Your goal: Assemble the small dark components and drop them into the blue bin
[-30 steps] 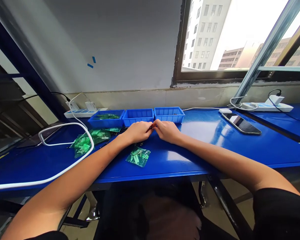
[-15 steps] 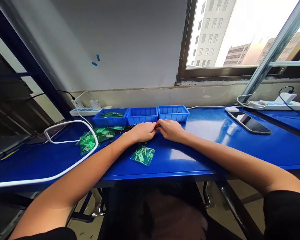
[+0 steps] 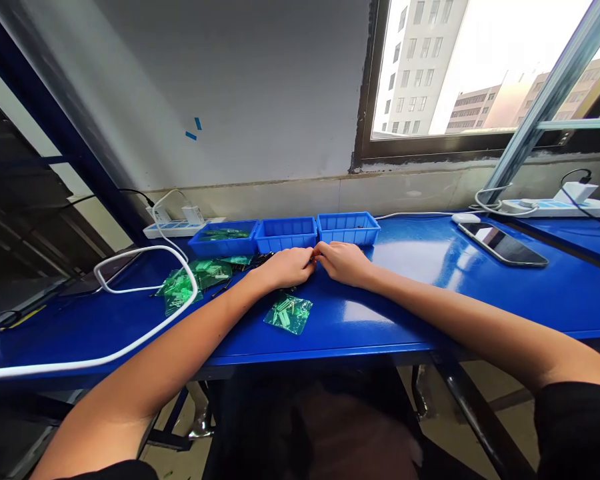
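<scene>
1. small, dark, mostly hidden piece [image 3: 313, 258]: pinched between left hand [image 3: 291, 268] and right hand [image 3: 345, 263], neither clearly nearer.
2. its long axis cannot be told.
3. open-topped blue plastic bins [image 3: 347, 237] stand just beyond.

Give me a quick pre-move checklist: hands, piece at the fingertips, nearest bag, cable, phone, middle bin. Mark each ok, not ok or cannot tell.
1. Left hand and right hand together at the fingertips: ok.
2. Firm grip on the small dark piece between them: cannot tell; fingers hide most of it.
3. Nearest green bag flat on the table: ok, on the person's side of the left hand.
4. White cable clear of the bag pile in view: not ok; it crosses in front.
5. Phone away from the hands: ok, well to the right.
6. Middle bin contents: cannot tell; its front wall hides the bottom.
</scene>
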{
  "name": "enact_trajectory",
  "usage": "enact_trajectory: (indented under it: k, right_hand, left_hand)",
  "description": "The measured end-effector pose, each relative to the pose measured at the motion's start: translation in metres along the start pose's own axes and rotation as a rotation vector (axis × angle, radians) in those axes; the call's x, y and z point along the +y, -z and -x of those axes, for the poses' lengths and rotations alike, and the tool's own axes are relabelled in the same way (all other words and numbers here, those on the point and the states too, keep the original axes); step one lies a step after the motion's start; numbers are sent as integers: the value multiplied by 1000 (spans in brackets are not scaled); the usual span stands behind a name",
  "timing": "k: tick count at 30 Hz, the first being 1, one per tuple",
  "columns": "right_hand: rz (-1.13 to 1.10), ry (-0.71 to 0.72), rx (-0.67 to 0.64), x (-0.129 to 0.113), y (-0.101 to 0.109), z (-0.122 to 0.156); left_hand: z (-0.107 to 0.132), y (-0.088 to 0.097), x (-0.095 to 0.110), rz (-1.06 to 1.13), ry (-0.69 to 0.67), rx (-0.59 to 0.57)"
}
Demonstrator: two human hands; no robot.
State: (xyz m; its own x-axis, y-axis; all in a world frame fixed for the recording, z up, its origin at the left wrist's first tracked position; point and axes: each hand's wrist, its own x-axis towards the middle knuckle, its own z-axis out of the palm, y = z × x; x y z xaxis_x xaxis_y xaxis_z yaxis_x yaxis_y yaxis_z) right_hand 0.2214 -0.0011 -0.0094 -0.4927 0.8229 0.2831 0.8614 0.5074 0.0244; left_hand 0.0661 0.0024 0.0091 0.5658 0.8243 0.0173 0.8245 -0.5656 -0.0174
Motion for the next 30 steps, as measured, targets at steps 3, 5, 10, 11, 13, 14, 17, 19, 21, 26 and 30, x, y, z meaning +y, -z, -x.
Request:
enact_trajectory:
  k: [3, 5, 10, 11, 13, 14, 17, 19, 21, 26, 30]
  right_hand:
    - [0, -1, -2, 0, 1, 0]
    - [10, -11, 1, -1, 1, 0]
    - [47, -30, -11, -2, 3, 1]
    - [50, -29, -15, -2, 3, 1]
    - [49, -27, -21, -2, 3, 0]
    - [47, -26, -21, -2, 3, 0]
    - [34, -24, -17, -1, 2, 0]
    - [14, -23, -5, -1, 2, 0]
    - [-15, -20, 15, -2, 1, 1]
    - [-50, -3, 54, -1, -1, 2]
    - [-36, -8, 64, 0, -2, 1]
  left_hand:
    - [1, 4, 0, -35, 63, -23]
    - [2, 6, -1, -50, 77, -27]
    - [1, 5, -4, -33, -1, -21]
    - [1, 5, -4, -31, -8, -22]
    - [1, 4, -3, -35, 4, -23]
    - [1, 4, -2, -40, 18, -22]
    - [1, 5, -1, -50, 58, -24]
    - [1, 5, -1, -50, 64, -30]
    - [1, 5, -2, -43, 62, -35]
    - [2, 6, -5, 2, 22, -47]
    - [2, 7, -6, 27, -6, -44]
